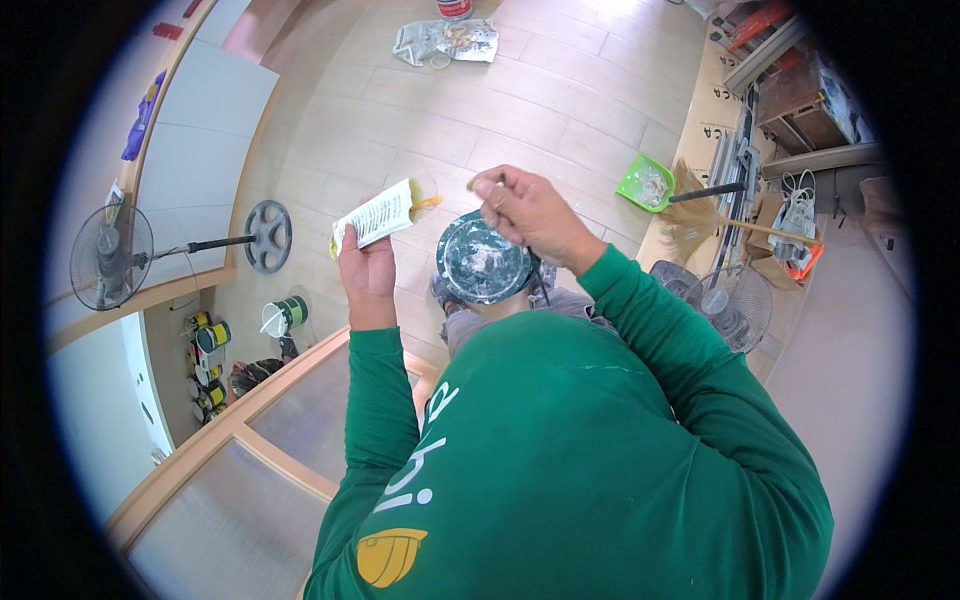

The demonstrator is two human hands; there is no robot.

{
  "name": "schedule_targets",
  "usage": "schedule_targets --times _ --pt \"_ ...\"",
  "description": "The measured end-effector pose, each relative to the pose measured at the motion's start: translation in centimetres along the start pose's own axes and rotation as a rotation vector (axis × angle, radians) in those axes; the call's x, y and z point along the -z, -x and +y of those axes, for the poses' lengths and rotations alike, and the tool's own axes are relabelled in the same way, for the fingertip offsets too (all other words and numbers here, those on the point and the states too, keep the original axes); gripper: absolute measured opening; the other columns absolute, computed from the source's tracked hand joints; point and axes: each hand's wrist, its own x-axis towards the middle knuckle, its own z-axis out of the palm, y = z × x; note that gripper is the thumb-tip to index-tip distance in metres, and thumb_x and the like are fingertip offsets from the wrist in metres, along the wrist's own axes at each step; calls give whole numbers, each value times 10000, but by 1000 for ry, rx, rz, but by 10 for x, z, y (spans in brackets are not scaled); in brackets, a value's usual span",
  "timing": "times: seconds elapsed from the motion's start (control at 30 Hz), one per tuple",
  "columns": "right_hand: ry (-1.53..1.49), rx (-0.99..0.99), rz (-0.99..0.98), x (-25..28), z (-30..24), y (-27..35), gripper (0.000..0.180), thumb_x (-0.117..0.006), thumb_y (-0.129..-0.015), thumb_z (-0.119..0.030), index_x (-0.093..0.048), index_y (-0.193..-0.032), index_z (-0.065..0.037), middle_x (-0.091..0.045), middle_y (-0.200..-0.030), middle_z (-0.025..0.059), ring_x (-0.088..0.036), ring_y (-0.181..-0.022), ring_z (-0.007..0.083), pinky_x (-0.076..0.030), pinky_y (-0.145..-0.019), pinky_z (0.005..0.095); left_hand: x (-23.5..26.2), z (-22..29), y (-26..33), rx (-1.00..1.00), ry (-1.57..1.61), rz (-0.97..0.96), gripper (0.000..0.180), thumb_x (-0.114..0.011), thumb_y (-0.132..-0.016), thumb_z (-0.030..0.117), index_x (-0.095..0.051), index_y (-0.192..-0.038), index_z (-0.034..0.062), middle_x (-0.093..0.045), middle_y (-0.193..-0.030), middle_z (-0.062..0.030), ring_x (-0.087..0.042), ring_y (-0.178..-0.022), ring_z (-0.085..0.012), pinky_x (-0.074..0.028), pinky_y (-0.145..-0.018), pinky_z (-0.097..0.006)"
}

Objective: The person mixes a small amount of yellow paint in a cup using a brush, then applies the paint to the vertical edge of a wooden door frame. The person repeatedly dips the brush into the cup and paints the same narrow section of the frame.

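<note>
My left hand [368, 275] is closed round the lower end of a white printed packet [372, 217], which tilts up to the right. Something orange-yellow [426, 203] sticks out of the packet's top end. To the right of it my right hand [528, 210] is raised, thumb and fingers pinched together; a small bit may be between the fingertips, too small to name. Below the hands, in front of my knees, stands a round dark green bucket [485, 262] whose top is smeared with white. My right hand covers part of its far right edge.
Stand fans are at the left [112, 258] and right [733, 305]. A green dustpan [636, 188] with debris lies beside a broom [693, 194]. Newspaper [446, 42] lies on the far floor. Several cans flank a green-and-white pail [285, 316]. A wood-framed panel [245, 432] is close at my left.
</note>
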Motion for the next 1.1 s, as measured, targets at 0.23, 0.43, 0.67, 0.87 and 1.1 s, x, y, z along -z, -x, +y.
schedule_targets --times 0.23,0.43,0.67,0.87,1.1 --pt "73 13 -70 -22 18 -14 308 -720 -1084 -290 -641 -1172 -6 -599 -788 -2 -463 -580 32 -383 -506 216 -13 -16 11 117 -13 -45 458 -376 -1189 214 -371 -1553 -62 -550 -1534 -286 -550 -1442 -429 -443 -1256 -592" --pt "-27 -42 33 -4 14 -20 474 -787 -1020 -422 -671 -1176 11 -645 -786 20 -509 -568 52 -409 -505 232 -49 -64 33 197 -144 -36 412 -414 -1189 235 -450 -1500 -34 -601 -1479 -244 -591 -1396 -377 -465 -1228 -561" --pt "328 -82 291 71 43 -16 408 -744 -1018 -278 -729 -1267 45 -678 -805 30 -538 -572 67 -435 -519 257 -13 -120 3 466 -468 -173 499 -527 -1156 419 -530 -1495 53 -636 -1431 -164 -627 -1305 -279 -484 -1134 -461" --pt "355 -334 648 154 134 14 331 -682 -1074 -224 -727 -1290 22 -674 -827 12 -536 -591 67 -433 -518 261 248 -159 -116 231 -1706 118 893 -805 -975 483 -425 -1576 -57 -600 -1489 -246 -599 -1349 -319 -462 -1153 -446" --pt "317 -456 798 180 277 14 331 -680 -1091 -224 -722 -1313 17 -711 -910 28 -569 -649 55 -462 -548 243 437 -112 -147 697 -1701 76 617 -797 -999 270 -536 -1477 -19 -703 -1319 -152 -697 -1180 -224 -569 -1006 -366"
